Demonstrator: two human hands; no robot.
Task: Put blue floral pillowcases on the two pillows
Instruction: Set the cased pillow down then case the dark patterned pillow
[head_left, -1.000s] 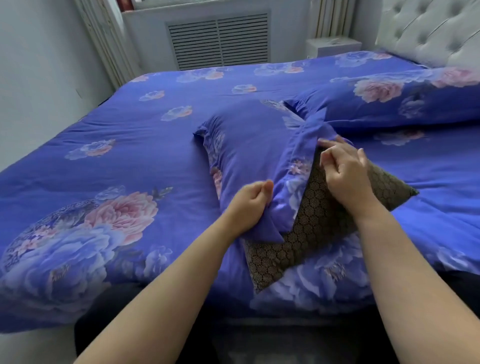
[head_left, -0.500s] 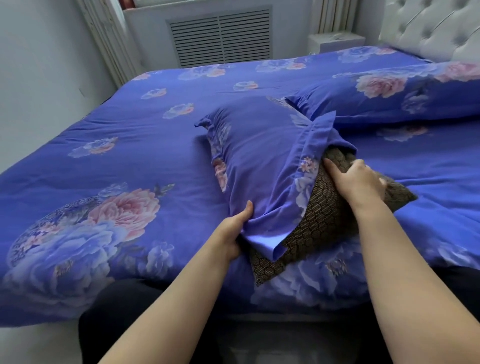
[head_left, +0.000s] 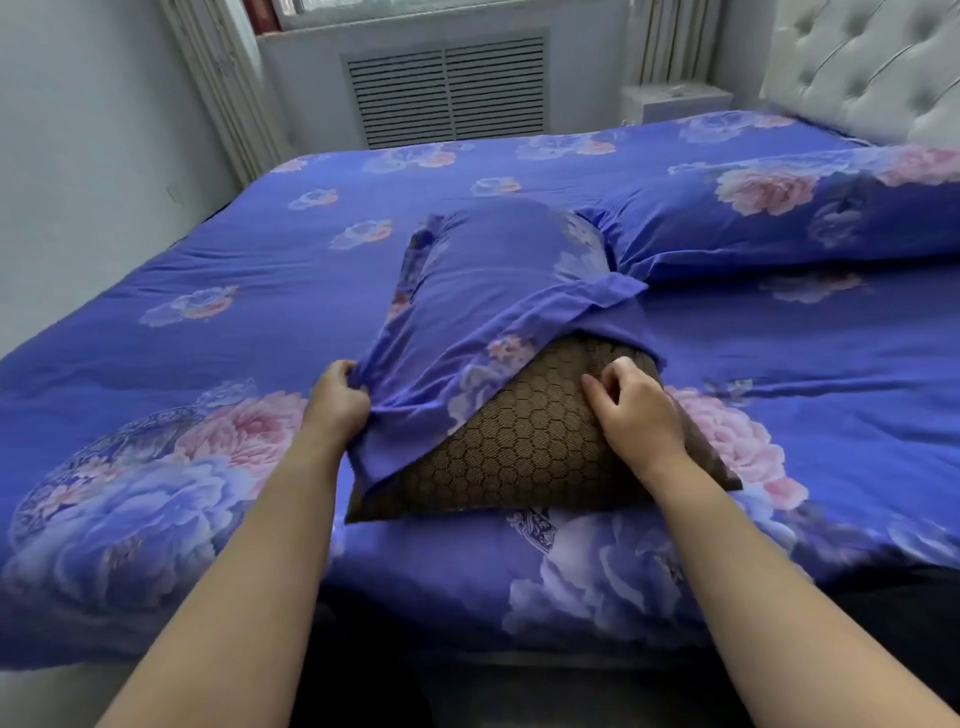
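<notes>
One covered pillow done by the bed's head end; second pillow near the front edge, roughly half inside its pillowcase, brown end bare. Left hand pinching the case's open hem, right hand curled, fingertips pressing the bare pillow. Nothing blocking; bunched hem left to draw down.

Left hand gripping pillowcase, right hand on brown pillow
</notes>
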